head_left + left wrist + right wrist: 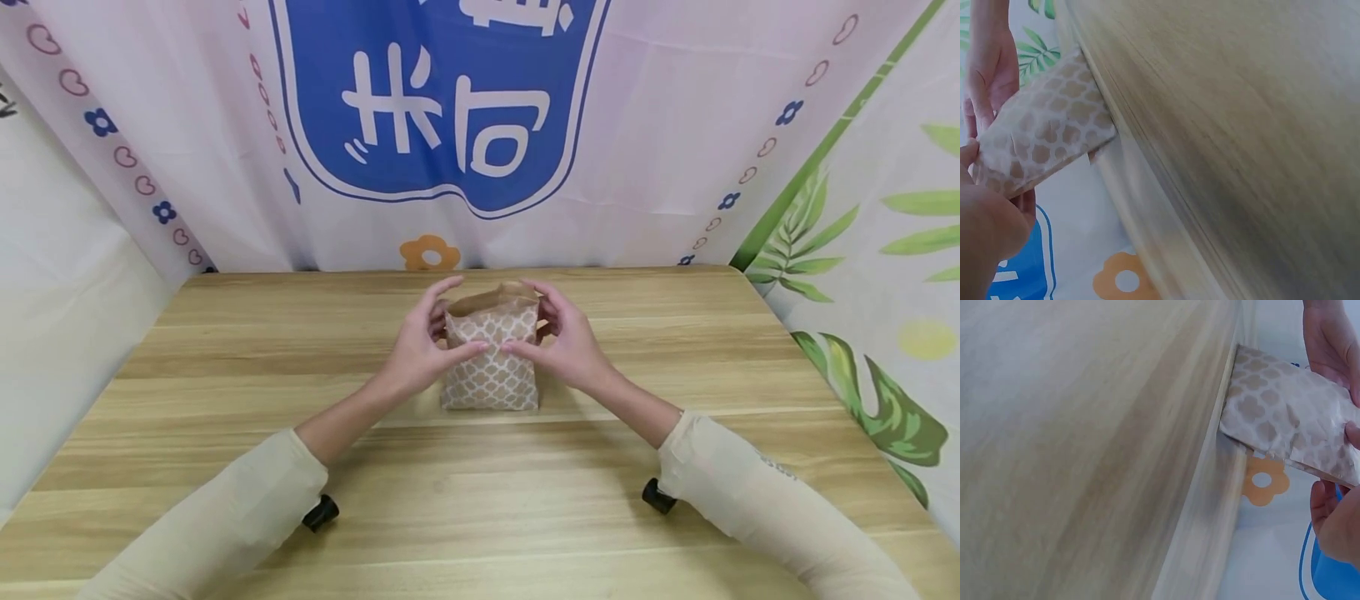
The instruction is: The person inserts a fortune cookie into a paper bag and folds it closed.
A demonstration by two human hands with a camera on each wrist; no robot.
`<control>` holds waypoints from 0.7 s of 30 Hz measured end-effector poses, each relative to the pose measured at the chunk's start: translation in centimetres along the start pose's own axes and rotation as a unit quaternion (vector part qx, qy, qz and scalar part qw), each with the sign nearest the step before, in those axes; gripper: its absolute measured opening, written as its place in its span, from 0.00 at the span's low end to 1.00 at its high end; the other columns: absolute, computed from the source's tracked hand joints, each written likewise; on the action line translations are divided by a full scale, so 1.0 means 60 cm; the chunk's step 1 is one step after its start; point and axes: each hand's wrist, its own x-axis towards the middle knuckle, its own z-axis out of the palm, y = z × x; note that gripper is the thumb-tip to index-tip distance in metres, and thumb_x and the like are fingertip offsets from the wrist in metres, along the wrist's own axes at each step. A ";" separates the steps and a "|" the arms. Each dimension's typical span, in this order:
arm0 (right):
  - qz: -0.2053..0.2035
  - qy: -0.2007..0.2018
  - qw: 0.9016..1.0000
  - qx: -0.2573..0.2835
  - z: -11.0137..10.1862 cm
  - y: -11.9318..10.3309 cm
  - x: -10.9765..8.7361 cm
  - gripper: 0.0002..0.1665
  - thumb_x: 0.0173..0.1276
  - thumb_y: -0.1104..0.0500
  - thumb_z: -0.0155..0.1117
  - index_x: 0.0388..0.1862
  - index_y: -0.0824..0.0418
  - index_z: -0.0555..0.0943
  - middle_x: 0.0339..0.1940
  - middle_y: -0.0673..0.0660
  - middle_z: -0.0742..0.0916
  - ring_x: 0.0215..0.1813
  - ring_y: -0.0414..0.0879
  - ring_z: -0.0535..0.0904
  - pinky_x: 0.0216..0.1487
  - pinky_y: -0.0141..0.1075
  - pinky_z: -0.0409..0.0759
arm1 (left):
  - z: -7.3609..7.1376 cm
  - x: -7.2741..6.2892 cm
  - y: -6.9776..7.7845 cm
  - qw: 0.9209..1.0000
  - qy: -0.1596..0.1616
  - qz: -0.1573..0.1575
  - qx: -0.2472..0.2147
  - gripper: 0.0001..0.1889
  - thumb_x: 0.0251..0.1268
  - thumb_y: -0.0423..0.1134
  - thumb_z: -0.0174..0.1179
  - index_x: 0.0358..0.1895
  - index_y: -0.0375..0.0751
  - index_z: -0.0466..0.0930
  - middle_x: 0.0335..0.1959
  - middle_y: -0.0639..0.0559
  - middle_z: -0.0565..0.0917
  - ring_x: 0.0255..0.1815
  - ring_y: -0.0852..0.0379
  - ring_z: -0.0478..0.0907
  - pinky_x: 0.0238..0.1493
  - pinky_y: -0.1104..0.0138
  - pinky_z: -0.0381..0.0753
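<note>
A brown paper bag (491, 379) with a white lattice print stands upright on the wooden table, its top edge parted and the plain brown inside showing. On its left side my left hand (420, 348) holds it, thumb across the front and the other fingers round the side and back. My right hand (572, 346) grips the opposite side in the same way, so both thumbs nearly meet at the front. In the left wrist view the bag (1054, 119) shows its printed face; the right wrist view shows the bag (1279, 412) with creases. What lies inside is hidden.
The wood-grain table (480, 517) stretches around the bag. Behind it hangs a white curtain (660, 150) with a blue emblem (315, 100) and an orange flower (408, 254). A leaf-printed sheet (885, 275) hangs on the right, a white sheet (67, 250) on the left.
</note>
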 end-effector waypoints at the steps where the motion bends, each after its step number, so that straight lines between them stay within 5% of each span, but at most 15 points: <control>1: -0.014 0.003 1.000 -0.009 0.000 0.000 0.000 0.52 0.52 0.71 0.83 0.75 0.67 0.68 0.35 0.61 0.83 0.35 0.55 0.81 0.39 0.36 0.85 | 0.000 0.000 0.000 1.000 0.004 0.011 0.002 0.49 0.53 0.27 0.78 0.78 0.40 0.61 0.52 0.35 0.84 0.46 0.44 0.84 0.47 0.62 0.87; 12: -0.137 0.025 0.989 -0.048 -0.007 0.001 -0.006 0.50 0.52 0.75 0.81 0.72 0.70 0.68 0.38 0.62 0.87 0.36 0.49 0.84 0.44 0.34 0.85 | -0.004 -0.006 -0.003 0.990 0.028 0.132 0.038 0.39 0.51 0.22 0.77 0.68 0.28 0.68 0.47 0.35 0.87 0.45 0.43 0.86 0.53 0.60 0.86; 17: -0.226 0.032 0.971 -0.074 -0.010 0.002 -0.008 0.43 0.50 0.78 0.80 0.64 0.74 0.70 0.53 0.69 0.84 0.40 0.55 0.86 0.44 0.34 0.86 | -0.006 -0.009 -0.004 0.967 0.038 0.241 0.078 0.33 0.49 0.20 0.77 0.59 0.26 0.71 0.52 0.32 0.84 0.49 0.40 0.85 0.53 0.60 0.86; 21: -0.261 0.027 0.959 -0.109 -0.013 0.000 -0.005 0.35 0.51 0.77 0.80 0.58 0.73 0.76 0.53 0.67 0.85 0.40 0.53 0.85 0.42 0.36 0.87 | -0.008 -0.011 -0.006 0.949 0.036 0.289 0.122 0.25 0.51 0.21 0.77 0.52 0.28 0.77 0.55 0.31 0.84 0.51 0.40 0.85 0.54 0.57 0.87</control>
